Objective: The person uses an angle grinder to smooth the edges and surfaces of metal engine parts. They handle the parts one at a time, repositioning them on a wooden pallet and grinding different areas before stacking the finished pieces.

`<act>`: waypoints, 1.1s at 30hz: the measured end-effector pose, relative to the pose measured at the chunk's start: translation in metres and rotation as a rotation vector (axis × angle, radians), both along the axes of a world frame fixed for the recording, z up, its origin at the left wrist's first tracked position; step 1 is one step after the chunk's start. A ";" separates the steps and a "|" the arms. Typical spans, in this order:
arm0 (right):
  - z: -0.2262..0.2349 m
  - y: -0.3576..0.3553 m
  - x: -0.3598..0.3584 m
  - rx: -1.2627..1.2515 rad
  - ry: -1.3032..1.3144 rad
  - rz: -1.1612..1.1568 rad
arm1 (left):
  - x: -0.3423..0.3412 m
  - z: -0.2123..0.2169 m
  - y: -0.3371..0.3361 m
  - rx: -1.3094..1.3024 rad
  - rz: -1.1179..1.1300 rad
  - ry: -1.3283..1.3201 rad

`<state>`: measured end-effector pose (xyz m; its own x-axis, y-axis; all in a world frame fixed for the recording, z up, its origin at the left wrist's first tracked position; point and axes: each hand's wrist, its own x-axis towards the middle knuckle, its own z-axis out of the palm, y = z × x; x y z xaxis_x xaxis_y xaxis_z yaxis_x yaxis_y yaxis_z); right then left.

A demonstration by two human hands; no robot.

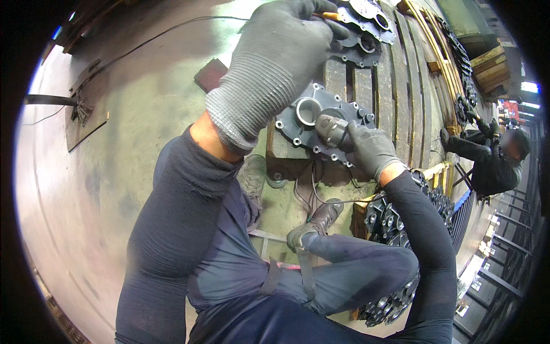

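Note:
My left hand (281,54), in a grey knitted glove, is raised close to the camera at the top. Its fingers close around a thin orange stick-like thing (329,16), mostly hidden by the glove. My right hand (369,149), gloved too, grips a dark power tool (333,132) with a rounded grey head. That head lies over a dark metal cover plate (303,133) with a large round hole and several bolt bosses along its edge. Whether tool and plate touch, I cannot tell. The plate rests flat on a wooden slatted pallet (401,97).
More metal covers (361,43) lie at the pallet's far end. Stacked dark castings (384,221) stand by my right knee. A cable (312,189) hangs below the pallet; another cable (166,26) crosses the floor. A dark red block (210,74) lies left. Another person (495,166) sits at the right.

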<state>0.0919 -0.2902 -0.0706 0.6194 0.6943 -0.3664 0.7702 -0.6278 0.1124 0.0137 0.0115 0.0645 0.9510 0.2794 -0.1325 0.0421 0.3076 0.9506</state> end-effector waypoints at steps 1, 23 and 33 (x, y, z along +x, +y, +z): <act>0.004 -0.003 -0.001 0.008 0.020 -0.094 | 0.000 -0.002 0.000 -0.028 0.004 0.005; -0.082 -0.013 -0.126 1.132 0.917 -1.260 | 0.005 -0.003 -0.010 0.006 -0.052 0.035; -0.081 -0.001 -0.120 1.218 0.969 -1.306 | -0.002 -0.013 -0.001 0.049 -0.105 -0.123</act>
